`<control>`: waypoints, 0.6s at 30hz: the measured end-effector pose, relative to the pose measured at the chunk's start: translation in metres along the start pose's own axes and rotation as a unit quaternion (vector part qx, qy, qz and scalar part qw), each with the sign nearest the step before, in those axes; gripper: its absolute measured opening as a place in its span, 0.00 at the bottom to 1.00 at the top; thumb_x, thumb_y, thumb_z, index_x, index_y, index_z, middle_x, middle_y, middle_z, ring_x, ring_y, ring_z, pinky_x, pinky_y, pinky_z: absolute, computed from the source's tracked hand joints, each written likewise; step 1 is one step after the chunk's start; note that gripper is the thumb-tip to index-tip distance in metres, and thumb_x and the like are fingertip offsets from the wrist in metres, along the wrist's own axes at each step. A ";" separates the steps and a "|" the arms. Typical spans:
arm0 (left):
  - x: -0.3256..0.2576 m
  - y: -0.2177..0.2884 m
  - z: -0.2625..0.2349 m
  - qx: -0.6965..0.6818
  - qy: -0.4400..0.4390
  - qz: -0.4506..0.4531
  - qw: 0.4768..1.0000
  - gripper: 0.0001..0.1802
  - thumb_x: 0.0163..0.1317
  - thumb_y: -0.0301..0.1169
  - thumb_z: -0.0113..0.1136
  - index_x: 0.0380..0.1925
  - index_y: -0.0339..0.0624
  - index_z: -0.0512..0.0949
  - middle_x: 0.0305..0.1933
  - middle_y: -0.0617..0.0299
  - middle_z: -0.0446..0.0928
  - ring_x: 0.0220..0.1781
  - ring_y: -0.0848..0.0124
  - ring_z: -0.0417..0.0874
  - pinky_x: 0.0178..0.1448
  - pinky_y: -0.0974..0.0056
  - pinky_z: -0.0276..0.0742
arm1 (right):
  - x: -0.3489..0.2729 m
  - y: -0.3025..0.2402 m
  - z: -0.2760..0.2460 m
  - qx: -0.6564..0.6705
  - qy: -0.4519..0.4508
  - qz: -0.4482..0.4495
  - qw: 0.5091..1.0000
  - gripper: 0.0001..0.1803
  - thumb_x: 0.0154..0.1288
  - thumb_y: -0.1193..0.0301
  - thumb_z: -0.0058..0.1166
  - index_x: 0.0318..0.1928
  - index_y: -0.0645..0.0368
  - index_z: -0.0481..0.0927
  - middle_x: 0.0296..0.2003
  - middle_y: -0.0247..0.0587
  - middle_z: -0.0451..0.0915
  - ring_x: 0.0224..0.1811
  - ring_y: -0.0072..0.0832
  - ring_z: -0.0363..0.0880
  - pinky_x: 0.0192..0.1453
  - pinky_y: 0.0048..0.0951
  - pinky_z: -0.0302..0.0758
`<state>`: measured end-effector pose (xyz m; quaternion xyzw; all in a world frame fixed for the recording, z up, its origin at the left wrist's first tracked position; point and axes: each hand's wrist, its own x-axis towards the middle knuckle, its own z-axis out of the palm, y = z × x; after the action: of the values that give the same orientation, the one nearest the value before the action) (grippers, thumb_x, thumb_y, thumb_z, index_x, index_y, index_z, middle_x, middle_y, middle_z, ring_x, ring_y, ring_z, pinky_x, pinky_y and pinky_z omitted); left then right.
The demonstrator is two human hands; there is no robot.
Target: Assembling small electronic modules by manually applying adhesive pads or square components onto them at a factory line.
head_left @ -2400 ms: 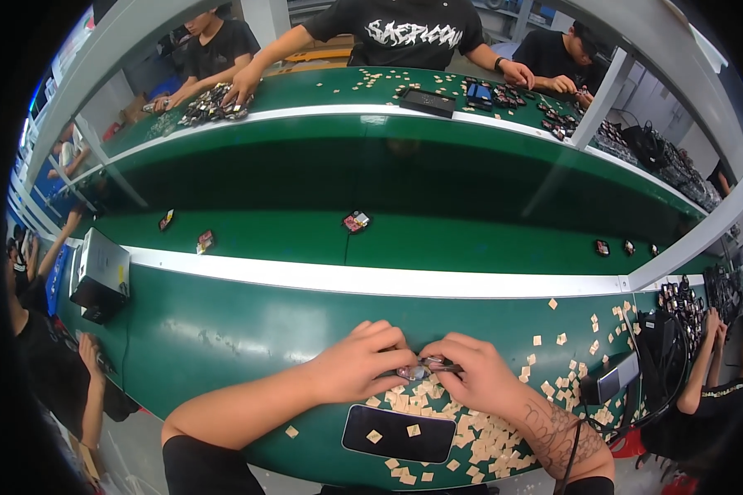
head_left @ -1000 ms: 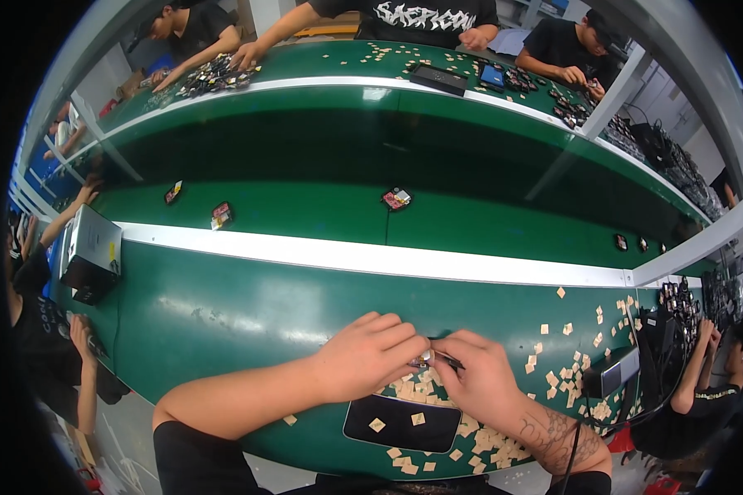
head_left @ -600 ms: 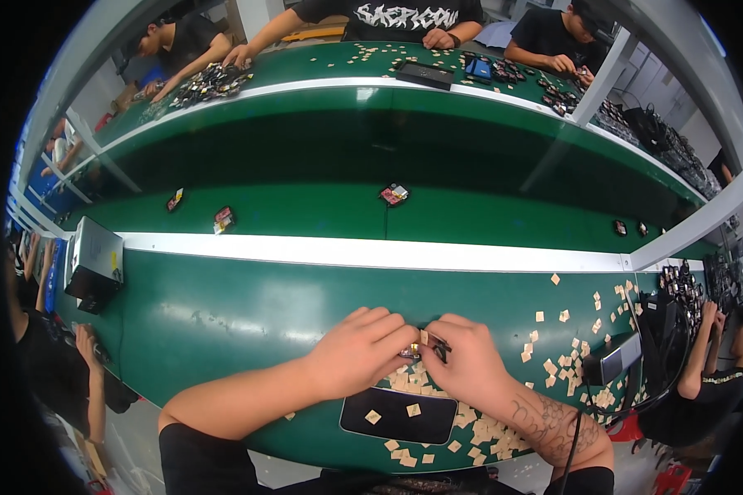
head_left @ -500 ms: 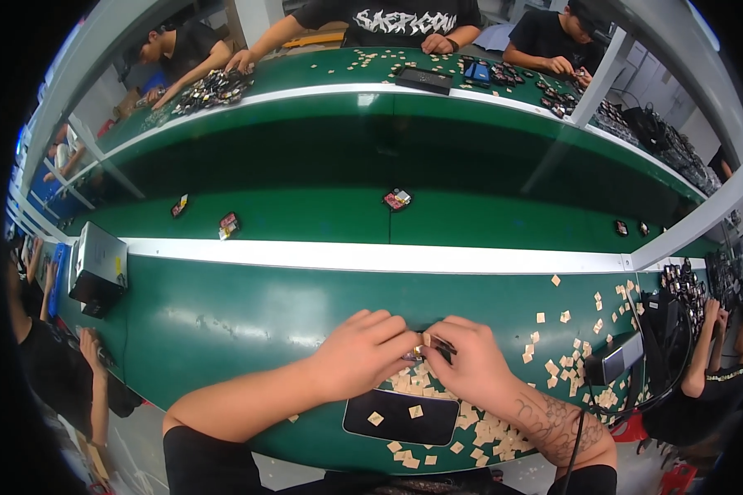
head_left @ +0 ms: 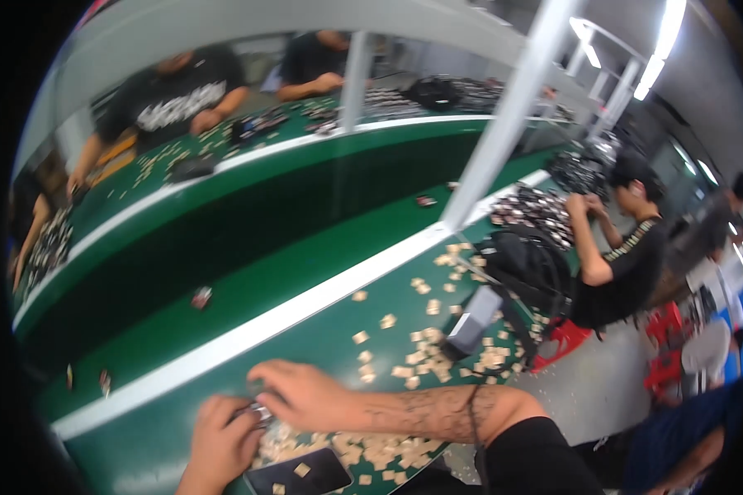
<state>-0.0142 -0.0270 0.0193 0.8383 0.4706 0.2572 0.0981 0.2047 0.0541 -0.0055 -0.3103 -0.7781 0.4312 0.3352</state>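
The person is pinching a small dark part [head_left: 260,410] between both hands, low over the green worktop [head_left: 223,396]. The left hand [head_left: 223,437] is curling its fingers shut around the part from below, while the right hand [head_left: 305,394] is pressing on it from above, fingertips closed together. It looks like a fitting step, one small piece going onto another, though the blur is hiding the detail. Tan square chips [head_left: 371,450] are lying scattered just beside the hands, next to a black tray [head_left: 301,474]. Whatever comes next is probably calling for a steady, fine pinch
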 end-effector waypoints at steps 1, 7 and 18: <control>0.005 -0.005 -0.001 0.001 0.019 -0.025 1.000 0.16 0.47 0.26 0.76 0.37 0.41 0.84 0.49 0.52 0.82 0.51 0.48 0.82 0.57 0.48 0.78 | -0.001 0.001 -0.005 -0.001 -0.007 -0.002 1.000 0.12 0.76 0.70 0.60 0.55 0.59 0.77 0.45 0.51 0.83 0.43 0.52 0.85 0.47 0.48 0.82; 0.043 -0.117 0.000 0.103 0.177 -0.170 0.964 0.34 0.57 0.15 0.65 0.67 0.36 0.75 0.53 0.44 0.79 0.54 0.45 0.78 0.65 0.45 0.73 | -0.003 0.017 -0.013 -0.007 0.014 -0.071 0.997 0.05 0.80 0.74 0.52 0.51 0.59 0.77 0.46 0.48 0.81 0.43 0.54 0.83 0.48 0.50 0.79; 0.124 -0.128 0.009 0.011 0.003 -0.129 0.992 0.39 0.55 0.14 0.68 0.70 0.40 0.75 0.67 0.46 0.75 0.70 0.46 0.76 0.76 0.52 0.71 | 0.009 0.036 -0.011 -0.040 0.020 -0.127 0.991 0.05 0.79 0.72 0.54 0.44 0.60 0.76 0.39 0.48 0.76 0.42 0.48 0.80 0.47 0.47 0.77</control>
<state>-0.0513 0.1469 0.0021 0.7712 0.5776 0.2394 0.1197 0.2149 0.0821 -0.0308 -0.2303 -0.8212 0.3472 0.3900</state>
